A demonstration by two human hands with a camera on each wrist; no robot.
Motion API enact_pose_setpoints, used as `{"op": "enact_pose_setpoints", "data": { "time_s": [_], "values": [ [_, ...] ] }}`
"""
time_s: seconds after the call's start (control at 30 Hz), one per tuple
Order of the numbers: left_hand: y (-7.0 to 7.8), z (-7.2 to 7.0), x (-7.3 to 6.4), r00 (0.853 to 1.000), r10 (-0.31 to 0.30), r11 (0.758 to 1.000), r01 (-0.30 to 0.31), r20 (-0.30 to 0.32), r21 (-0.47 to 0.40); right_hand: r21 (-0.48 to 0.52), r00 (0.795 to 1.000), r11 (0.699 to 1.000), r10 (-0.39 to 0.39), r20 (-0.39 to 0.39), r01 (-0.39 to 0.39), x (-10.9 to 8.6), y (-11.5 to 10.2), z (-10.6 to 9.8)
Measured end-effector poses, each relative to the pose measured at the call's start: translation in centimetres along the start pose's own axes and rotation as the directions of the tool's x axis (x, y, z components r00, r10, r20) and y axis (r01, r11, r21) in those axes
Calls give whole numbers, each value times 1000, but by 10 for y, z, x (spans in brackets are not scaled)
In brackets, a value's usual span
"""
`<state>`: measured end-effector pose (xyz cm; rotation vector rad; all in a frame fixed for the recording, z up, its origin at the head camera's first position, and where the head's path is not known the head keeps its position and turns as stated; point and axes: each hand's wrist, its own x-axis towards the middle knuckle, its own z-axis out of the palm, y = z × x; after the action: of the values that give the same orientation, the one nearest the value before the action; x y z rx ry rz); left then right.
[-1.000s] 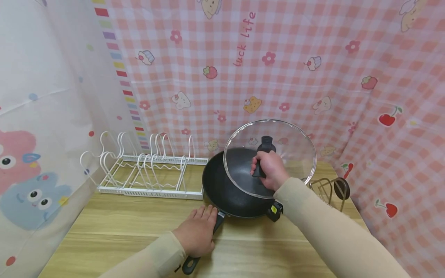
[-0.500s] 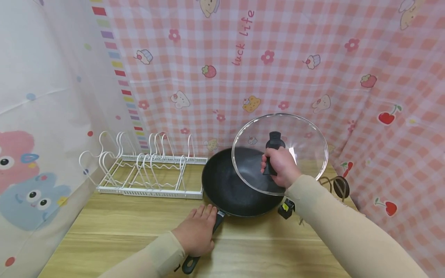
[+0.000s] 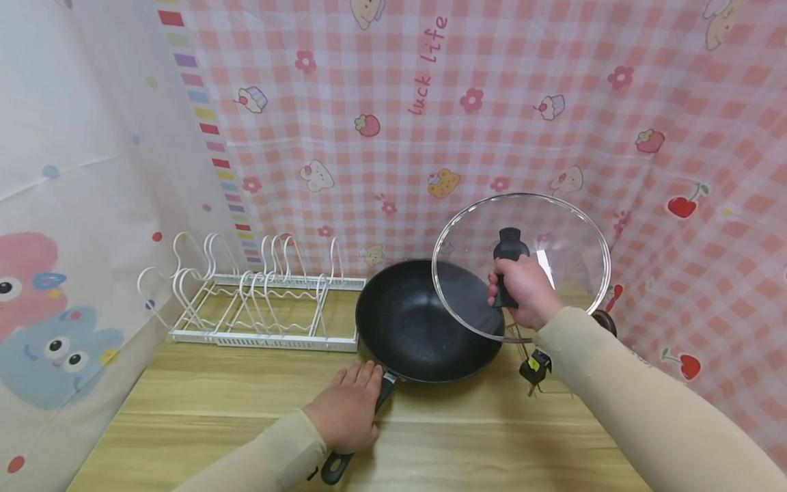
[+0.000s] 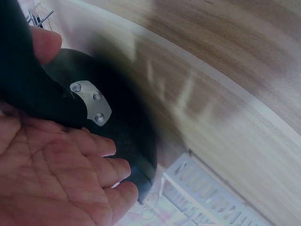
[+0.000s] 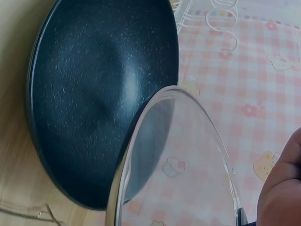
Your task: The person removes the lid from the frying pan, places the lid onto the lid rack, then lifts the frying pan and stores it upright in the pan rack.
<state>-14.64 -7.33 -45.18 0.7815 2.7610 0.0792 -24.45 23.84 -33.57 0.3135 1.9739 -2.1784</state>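
A black wok (image 3: 424,321) lies on the wooden table, its long handle (image 3: 335,468) pointing toward the near edge. My left hand (image 3: 347,406) rests over that handle with fingers nearly straight. In the left wrist view, the handle passes between thumb and palm (image 4: 56,174), and the fingers do not wrap it. My right hand (image 3: 529,287) grips the black knob (image 3: 509,239) of a round glass lid (image 3: 572,246). Tilted and raised, the lid overlaps the wok's right side in the head view. The right wrist view shows the wok's bare speckled inside (image 5: 80,94) beyond the lid's rim.
A white wire dish rack (image 3: 264,342) stands left of the wok, close to its rim. At the right, a thin metal wire stand with a dark disc (image 3: 605,320) is partly hidden by the lid and right arm. A pink checked curtain (image 3: 393,150) hangs behind.
My right hand has moved the lid rightward and slightly up, uncovering more of the wok. The left hand and the wok have stayed in place.
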Motion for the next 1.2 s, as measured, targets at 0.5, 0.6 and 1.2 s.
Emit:
{"op": "enact_pose_setpoints", "data": {
  "time_s": [0.5, 0.6, 1.2],
  "values": [
    [-1, 0, 2, 1000, -10, 1000, 10, 14, -6, -70, 1000, 997, -29, 2, 29, -10, -13, -28],
    [0, 0, 2, 1000, -9, 1000, 9, 11, -2, -91, 1000, 995, -29, -6, 28, -12, -14, -35],
    [0, 0, 2, 1000, -13, 1000, 13, 18, -10, -164, 998, 986, -42, -45, 34, -17, -17, -70]
  ]
}}
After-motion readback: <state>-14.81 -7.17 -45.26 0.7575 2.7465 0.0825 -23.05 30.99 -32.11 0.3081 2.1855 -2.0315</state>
